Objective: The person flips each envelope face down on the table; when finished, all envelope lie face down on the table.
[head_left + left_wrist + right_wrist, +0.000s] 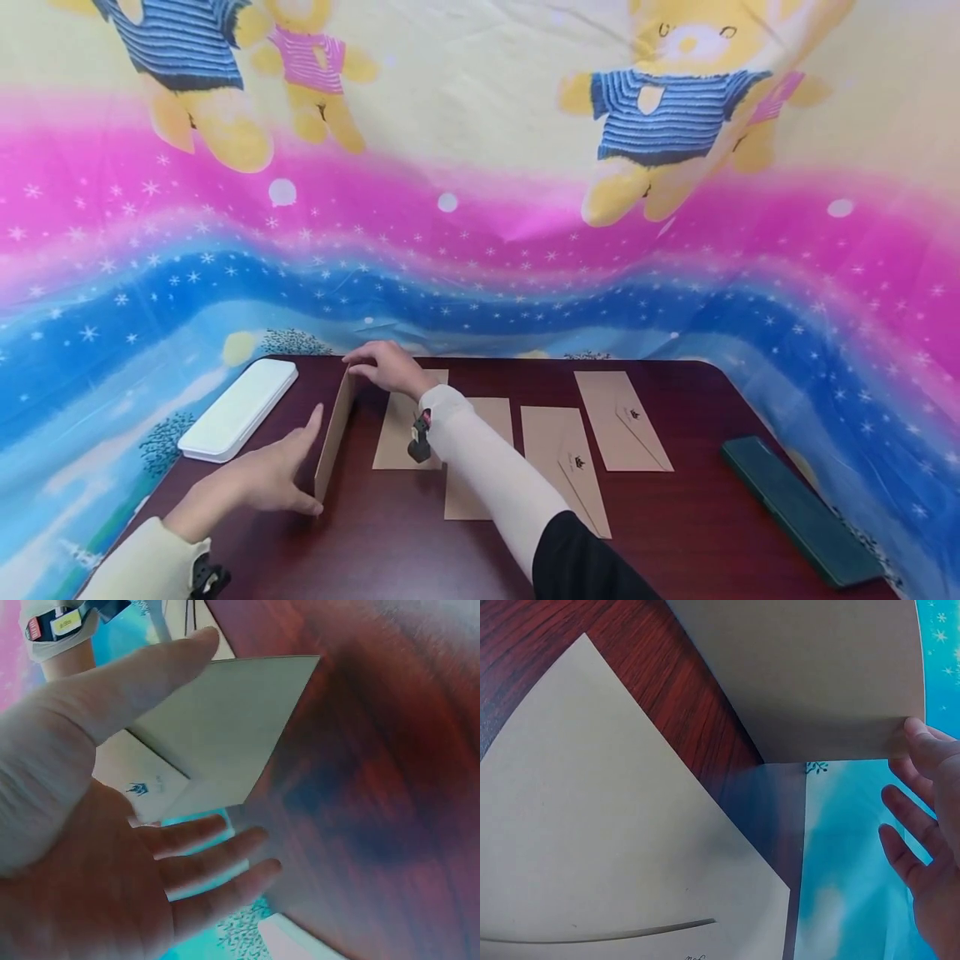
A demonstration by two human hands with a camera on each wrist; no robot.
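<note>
A brown paper envelope (335, 437) stands on its long edge at the left of the dark red table. At its far upper corner, my right hand (390, 367) pinches it between thumb and fingers, as the right wrist view also shows. My left hand (270, 477) is spread beside the near end, thumb and fingers straight. In the left wrist view, the crown-printed flap faces the left palm, and the thumb overlaps the envelope (240, 720). Below my right forearm lies another envelope (408, 433), and a second one (491, 417) is partly hidden by the sleeve.
Two more envelopes, a nearer one (551, 450) and a farther one (611, 408), lie flap up toward the right. A white case (240, 408) sits at the left edge, a dark green case (798, 508) at the right. Patterned cloth (480, 250) hangs behind the table (390, 550).
</note>
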